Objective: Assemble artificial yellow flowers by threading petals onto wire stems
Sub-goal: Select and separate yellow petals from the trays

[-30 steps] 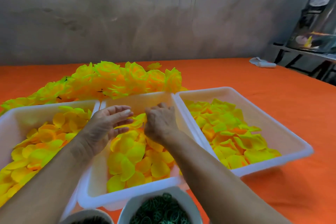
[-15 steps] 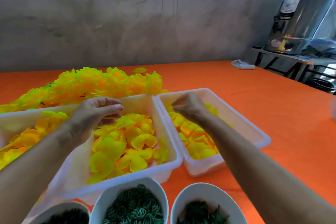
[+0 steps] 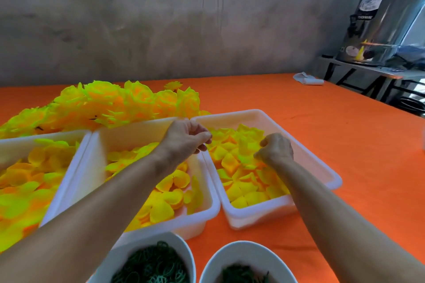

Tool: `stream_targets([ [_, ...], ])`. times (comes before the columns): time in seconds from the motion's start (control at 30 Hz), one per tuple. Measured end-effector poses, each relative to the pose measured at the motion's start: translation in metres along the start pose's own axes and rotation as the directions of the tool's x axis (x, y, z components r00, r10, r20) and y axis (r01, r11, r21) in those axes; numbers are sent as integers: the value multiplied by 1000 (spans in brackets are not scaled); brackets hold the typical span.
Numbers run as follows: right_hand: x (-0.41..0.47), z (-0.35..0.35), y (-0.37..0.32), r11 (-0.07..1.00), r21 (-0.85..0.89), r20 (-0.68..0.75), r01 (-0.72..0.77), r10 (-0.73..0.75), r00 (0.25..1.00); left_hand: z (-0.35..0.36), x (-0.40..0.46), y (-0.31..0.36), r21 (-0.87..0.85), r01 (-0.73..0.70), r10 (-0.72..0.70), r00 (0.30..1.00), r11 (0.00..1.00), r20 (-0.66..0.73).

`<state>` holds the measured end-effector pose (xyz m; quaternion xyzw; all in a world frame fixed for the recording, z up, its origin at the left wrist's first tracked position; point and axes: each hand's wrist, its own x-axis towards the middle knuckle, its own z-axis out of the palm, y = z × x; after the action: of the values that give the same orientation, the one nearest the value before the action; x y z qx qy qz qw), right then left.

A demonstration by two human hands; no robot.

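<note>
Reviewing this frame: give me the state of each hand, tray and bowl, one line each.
left hand: fingers curled, over the middle tray's far end; whether it holds anything is unclear
right hand: fingers curled, down among petals in the right tray
right tray: holds petals
middle tray: holds petals
left tray: holds petals
left bowl: holds green rings
right bowl: holds dark green pieces

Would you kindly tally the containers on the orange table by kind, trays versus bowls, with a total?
White trays of yellow petals: 3 (left tray, middle tray, right tray)
White bowls of green parts: 2 (left bowl, right bowl)
Total: 5 containers
</note>
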<state>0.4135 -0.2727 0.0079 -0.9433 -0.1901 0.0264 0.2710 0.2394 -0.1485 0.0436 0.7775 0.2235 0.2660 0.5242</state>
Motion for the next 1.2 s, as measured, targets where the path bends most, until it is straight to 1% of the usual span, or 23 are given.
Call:
stream_targets([
  [0.1, 10, -3, 0, 981, 171, -63, 90, -80, 995, 13, 11, -4, 13, -8, 8, 1000, 1000, 5],
  [0.13, 12, -6, -1, 956, 264, -70, 130, -115, 991, 16, 14, -7, 14, -12, 12, 1000, 1000, -7],
  [0.17, 12, -8, -3, 903, 399, -56, 159, -149, 987, 20, 17, -10, 28, -22, 23, 999, 999, -23],
  [0.23, 8, -11, -8, 709, 686, 21, 164, -245, 969, 26, 21, -16, 136, -49, 58, 996, 989, -67],
  [0.27, 5, -12, -11, 616, 774, 65, 147, -308, 949, 28, 24, -19, 193, -51, 69, 994, 980, -87],
  [0.3, 3, -12, -13, 555, 821, 101, 133, -370, 923, 30, 25, -20, 223, -56, 80, 992, 973, -102],
  [0.37, 0, -13, -18, 483, 867, 142, 123, -476, 868, 33, 28, -21, 209, -59, 78, 993, 976, -85],
  [0.47, -3, -13, -22, 380, 921, 148, 89, -550, 822, 35, 33, -24, 91, -17, 19, 1000, 996, -25],
  [0.57, -4, -8, -24, 352, 933, 138, 74, -540, 830, 33, 33, -25, -150, -57, 51, 998, 987, -44],
  [0.63, -3, -4, -23, 355, 933, 126, 54, -463, 877, 33, 33, -29, -282, -76, 56, 995, 956, -81],
  [0.7, 1, -2, -19, 395, 916, 76, 65, -331, 940, 33, 34, -32, -319, -102, 68, 991, 942, -115],
  [0.73, 4, -1, -16, 440, 892, 25, 105, -279, 960, 33, 34, -33, -322, -111, 73, 989, 940, -129],
  [0.77, 7, -1, -12, 506, 848, -29, 160, -257, 966, 33, 33, -34, -324, -118, 75, 987, 939, -143],
  [0.8, 9, -1, -8, 583, 784, -63, 213, -266, 962, 34, 33, -34, -327, -128, 79, 984, 936, -158],
  [0.83, 10, -2, -5, 661, 707, -63, 251, -295, 953, 34, 32, -34, -334, -138, 83, 981, 933, -174],
  [0.9, 10, -5, -3, 801, 524, 12, 289, -347, 938, 34, 33, -35, -361, -144, 78, 979, 921, -191],
  [0.93, 12, -9, -2, 849, 434, 41, 301, -352, 935, 33, 33, -36, -374, -134, 64, 979, 918, -194],
  [0.97, 15, -15, -2, 882, 356, 33, 309, -343, 939, 32, 34, -36, -387, -118, 41, 979, 915, -202],
  [1.03, 23, -29, 1, 930, 213, -53, 300, -296, 954, 31, 35, -37, -420, -97, 5, 977, 902, -215],
  [1.07, 26, -35, 3, 948, 146, -72, 283, -275, 959, 31, 35, -37, -429, -93, -2, 976, 898, -218],
  [1.1, 29, -40, 4, 962, 85, -45, 260, -257, 965, 31, 34, -37, -432, -91, -5, 976, 897, -216],
  [1.13, 30, -42, 5, 971, 20, 27, 239, -240, 971, 31, 35, -37, -432, -90, -4, 977, 897, -214],
  [1.2, 29, -35, 3, 955, -180, 207, 236, -197, 958, 30, 34, -37, -430, -89, -5, 977, 898, -212],
])
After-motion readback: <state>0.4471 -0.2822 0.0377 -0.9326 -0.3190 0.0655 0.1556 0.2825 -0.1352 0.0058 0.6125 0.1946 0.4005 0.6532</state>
